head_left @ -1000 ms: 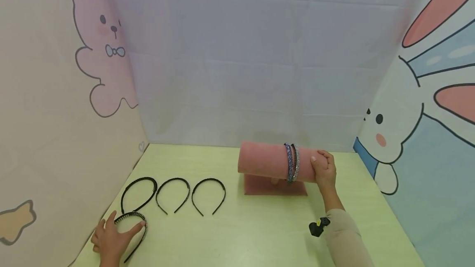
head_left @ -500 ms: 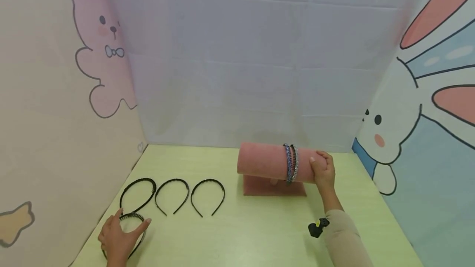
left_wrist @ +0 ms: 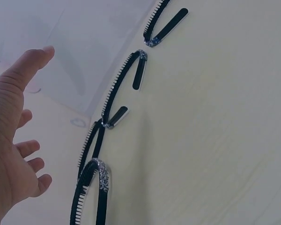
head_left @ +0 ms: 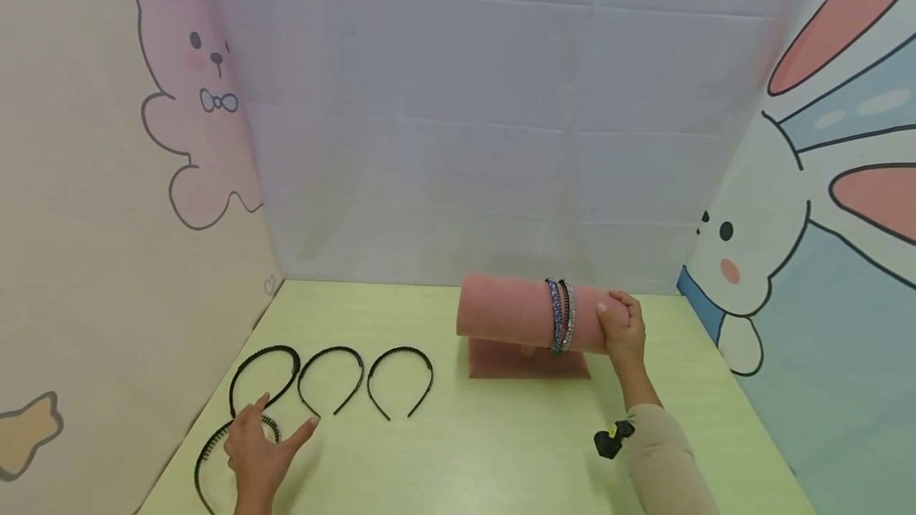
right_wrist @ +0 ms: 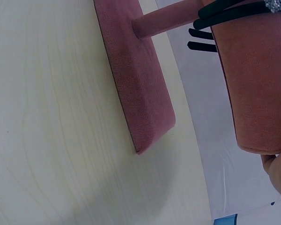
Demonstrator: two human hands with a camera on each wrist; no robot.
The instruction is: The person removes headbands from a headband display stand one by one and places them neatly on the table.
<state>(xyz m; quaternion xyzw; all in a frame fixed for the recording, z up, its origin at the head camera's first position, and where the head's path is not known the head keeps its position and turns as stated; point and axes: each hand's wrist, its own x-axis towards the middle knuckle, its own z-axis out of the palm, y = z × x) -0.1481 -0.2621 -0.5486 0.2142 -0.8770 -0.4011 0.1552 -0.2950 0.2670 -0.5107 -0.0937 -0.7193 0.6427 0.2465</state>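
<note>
Near the surface's (head_left: 465,451) left edge, a headband (head_left: 205,452) seems targeted by the spread, empty left hand (head_left: 259,453); a pinch seems needed. The stand (head_left: 508,310) is gripped by the right hand (head_left: 625,334).

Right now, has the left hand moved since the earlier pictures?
Yes. In the head view, the left hand has moved to the right, nearer to the pink stand, which has stayed in place.

Pink cartoon bear (head_left: 203,145) on left wall (head_left: 107,276), white cartoon rabbit (head_left: 762,253) on right wall (head_left: 851,364).
</note>
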